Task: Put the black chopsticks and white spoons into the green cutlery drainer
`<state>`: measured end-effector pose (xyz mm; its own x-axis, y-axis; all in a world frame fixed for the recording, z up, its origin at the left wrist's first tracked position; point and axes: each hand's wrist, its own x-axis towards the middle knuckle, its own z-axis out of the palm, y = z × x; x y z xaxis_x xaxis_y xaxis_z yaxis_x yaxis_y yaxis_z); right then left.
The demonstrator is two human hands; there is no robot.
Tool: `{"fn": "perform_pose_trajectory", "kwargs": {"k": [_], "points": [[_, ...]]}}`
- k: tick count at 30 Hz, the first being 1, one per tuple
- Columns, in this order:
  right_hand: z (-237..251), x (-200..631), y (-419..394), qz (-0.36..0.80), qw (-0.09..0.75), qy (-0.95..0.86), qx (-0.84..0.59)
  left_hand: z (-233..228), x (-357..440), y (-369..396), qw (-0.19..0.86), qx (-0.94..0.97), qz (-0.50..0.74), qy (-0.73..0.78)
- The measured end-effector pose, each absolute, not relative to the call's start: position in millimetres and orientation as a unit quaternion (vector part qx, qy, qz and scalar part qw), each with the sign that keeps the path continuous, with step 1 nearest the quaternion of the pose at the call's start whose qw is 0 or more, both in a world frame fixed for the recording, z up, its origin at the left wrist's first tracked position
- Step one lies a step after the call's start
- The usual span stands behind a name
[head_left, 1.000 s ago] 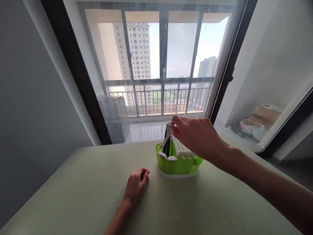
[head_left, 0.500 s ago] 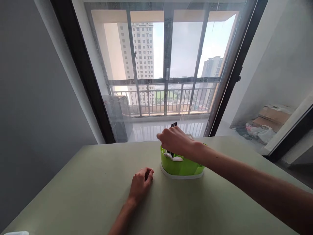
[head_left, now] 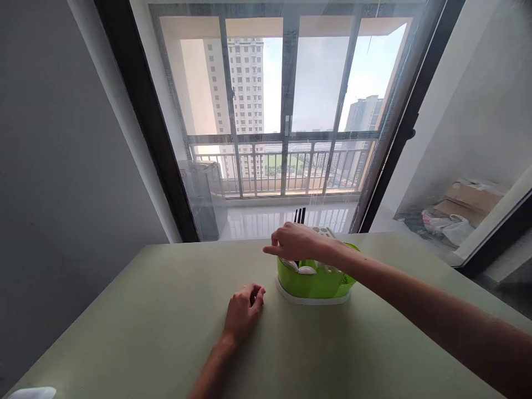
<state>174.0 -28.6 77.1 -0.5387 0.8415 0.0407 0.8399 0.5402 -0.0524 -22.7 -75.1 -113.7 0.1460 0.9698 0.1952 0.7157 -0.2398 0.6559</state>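
The green cutlery holder (head_left: 316, 282) stands on the pale green table (head_left: 137, 327), toward its far edge and a little right of the middle, on a white base (head_left: 311, 300). Inside it there are white plastic utensils (head_left: 306, 270), lying with their rounded ends against the front rim, and some thin black sticks (head_left: 300, 215) that stand upright and rise above the rim at the back. What exactly the black sticks are, I cannot tell.

The right hand (head_left: 297, 244) is above the left part of the holder, with the palm down and the forearm coming from the lower right. Its fingers are bent and close together, and one fingertip points to the left past the rim. Whether the fingers pinch something under the hand is hidden, so I cannot tell.

The left hand (head_left: 243, 310) rests on the table just to the left of the holder, not touching it. Its fingers are curled loosely into the palm and hold nothing that is visible.

Behind the table is a large window (head_left: 286, 111) with a balcony railing (head_left: 282, 166) and tall buildings outside.
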Motion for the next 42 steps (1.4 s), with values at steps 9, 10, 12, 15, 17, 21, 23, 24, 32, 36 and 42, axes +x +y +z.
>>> {"fn": "perform_pose_trajectory", "kwargs": {"k": [9,10,12,15,17,21,23,24,32,36,42], "points": [[74,215,-39,0.068,0.188,-0.838,-0.507,-115,-23,-76,0.212,0.725,0.299,0.583],[69,220,-42,0.076,0.205,-0.832,-0.51,-115,-23,-76,0.212,0.725,0.298,0.584],[58,227,-46,0.098,0.243,-0.818,-0.513,-114,-23,-75,0.211,0.726,0.294,0.585],[43,234,-49,0.113,0.297,-0.802,-0.505,-112,-23,-76,0.211,0.727,0.293,0.584],[36,236,-48,0.114,0.321,-0.797,-0.499,-112,-23,-76,0.213,0.726,0.295,0.584],[35,241,-46,0.134,0.335,-0.788,-0.499,-112,-23,-76,0.216,0.725,0.299,0.582],[36,247,-44,0.14,0.337,-0.785,-0.501,-112,-23,-75,0.214,0.725,0.299,0.583],[36,251,-42,0.141,0.338,-0.783,-0.502,-113,-23,-75,0.212,0.725,0.297,0.584],[26,311,-21,0.163,0.337,-0.782,-0.499,-112,-24,-75,0.208,0.729,0.293,0.583],[20,346,-11,0.16,0.34,-0.779,-0.502,-113,-24,-74,0.207,0.727,0.29,0.587],[15,393,1,0.154,0.343,-0.773,-0.51,-112,-23,-74,0.213,0.725,0.293,0.586]]}}
